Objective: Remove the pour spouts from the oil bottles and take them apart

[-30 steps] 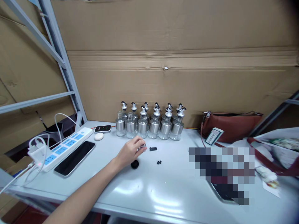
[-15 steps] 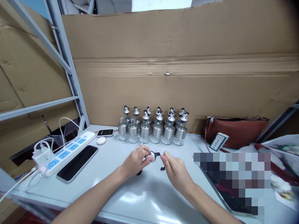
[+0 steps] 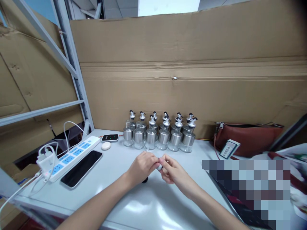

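Note:
A small silver bottle pourer is between my hands, mostly covered by fingers. My left hand is closed around its left part. The fingertips of my right hand pinch its right end. Below my left hand lies a small black piece on the table, partly hidden. Beyond the hands stand several glass bottles with metal sleeves in two rows. Most carry silver pourers with black flaps. Two at the front left, including the leftmost bottle, have bare necks.
On the left of the white table are a power strip, a black phone, a small device and a white round case. A brown bag sits right. Cardboard walls the back.
My right hand has moved left to meet the pourer, closing its fingers over the black end. The small black pieces near it are now hidden. The view has shifted slightly.

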Demonstrator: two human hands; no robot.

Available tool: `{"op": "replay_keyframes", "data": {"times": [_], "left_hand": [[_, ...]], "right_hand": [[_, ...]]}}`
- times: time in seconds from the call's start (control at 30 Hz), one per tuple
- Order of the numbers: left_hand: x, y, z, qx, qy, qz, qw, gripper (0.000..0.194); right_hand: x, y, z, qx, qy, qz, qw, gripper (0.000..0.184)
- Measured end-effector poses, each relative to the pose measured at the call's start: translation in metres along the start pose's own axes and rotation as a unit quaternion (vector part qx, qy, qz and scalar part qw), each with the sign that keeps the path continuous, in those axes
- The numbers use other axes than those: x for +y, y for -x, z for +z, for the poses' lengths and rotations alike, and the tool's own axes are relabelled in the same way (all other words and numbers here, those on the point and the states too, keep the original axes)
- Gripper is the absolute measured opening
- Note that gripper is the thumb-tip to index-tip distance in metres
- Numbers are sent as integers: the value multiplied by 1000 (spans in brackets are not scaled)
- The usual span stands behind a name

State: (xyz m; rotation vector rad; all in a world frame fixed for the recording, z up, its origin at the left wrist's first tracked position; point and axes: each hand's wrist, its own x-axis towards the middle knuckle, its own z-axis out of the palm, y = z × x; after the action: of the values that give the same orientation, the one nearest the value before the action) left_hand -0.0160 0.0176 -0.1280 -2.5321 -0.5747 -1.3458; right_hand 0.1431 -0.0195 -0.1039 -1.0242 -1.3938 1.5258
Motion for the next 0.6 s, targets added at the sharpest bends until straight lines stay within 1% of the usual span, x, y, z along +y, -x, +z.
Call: {"op": "replay_keyframes", "data": {"times": [0.07, 0.13, 0.23, 0.33, 0.4, 0.5, 0.6], "left_hand": [[-1, -2, 0, -24, -22, 0, 999, 30], [-1, -5, 0, -40, -52, 6, 998, 32], [-2, -7, 1, -66, -97, 9, 993, 38], [-5, -7, 1, -82, -109, -1, 991, 45], [-7, -7, -1, -95, -85, -16, 992, 48], [-10, -8, -5, -113, -21, -55, 992, 54], [-12, -10, -9, -131, 33, -90, 987, 59]], "right_hand": [[0, 0, -3, -8, -51, 34, 998, 54], [-1, 0, -6, -9, -84, 52, 995, 55], [-2, 1, -6, -4, -117, 58, 991, 56], [0, 3, 0, -10, -129, 59, 990, 56], [0, 6, 4, -12, -130, 49, 990, 54], [-1, 9, 8, -4, -116, 6, 993, 49], [0, 9, 9, 9, -62, -48, 997, 46]]}}
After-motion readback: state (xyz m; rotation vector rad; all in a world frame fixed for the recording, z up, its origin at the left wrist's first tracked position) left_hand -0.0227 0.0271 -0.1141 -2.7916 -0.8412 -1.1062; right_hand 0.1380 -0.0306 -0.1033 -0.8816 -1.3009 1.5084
